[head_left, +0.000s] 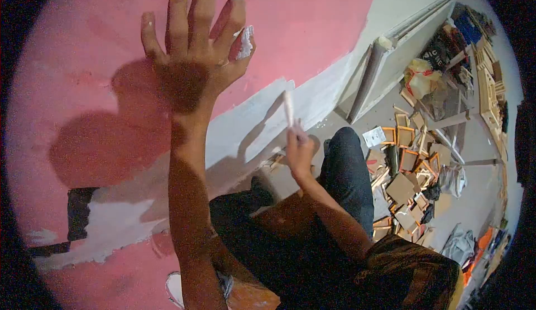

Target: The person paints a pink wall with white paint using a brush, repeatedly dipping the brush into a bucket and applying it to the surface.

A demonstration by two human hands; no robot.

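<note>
My left hand (pixel 195 53) is raised against the pink wall (pixel 301 19), fingers spread and palm toward it. Between its thumb and index finger sits a crumpled white piece (pixel 245 42), perhaps paper or cloth. Lower down, my right hand (pixel 300 148) is closed around the pale handle of a slim tool that looks like a paintbrush (pixel 288 109). Its far end meets the wall near the upper edge of a white-painted band (pixel 268 109). Motion blur hides the exact tip.
Pale panels (pixel 391 53) lean by the wall at upper right. A heap of small wooden frames (pixel 407 170) covers the floor to the right, beside plastic bags (pixel 422 78) and a wooden rack (pixel 488 98). My bent knee (pixel 346 153) is close to my right hand.
</note>
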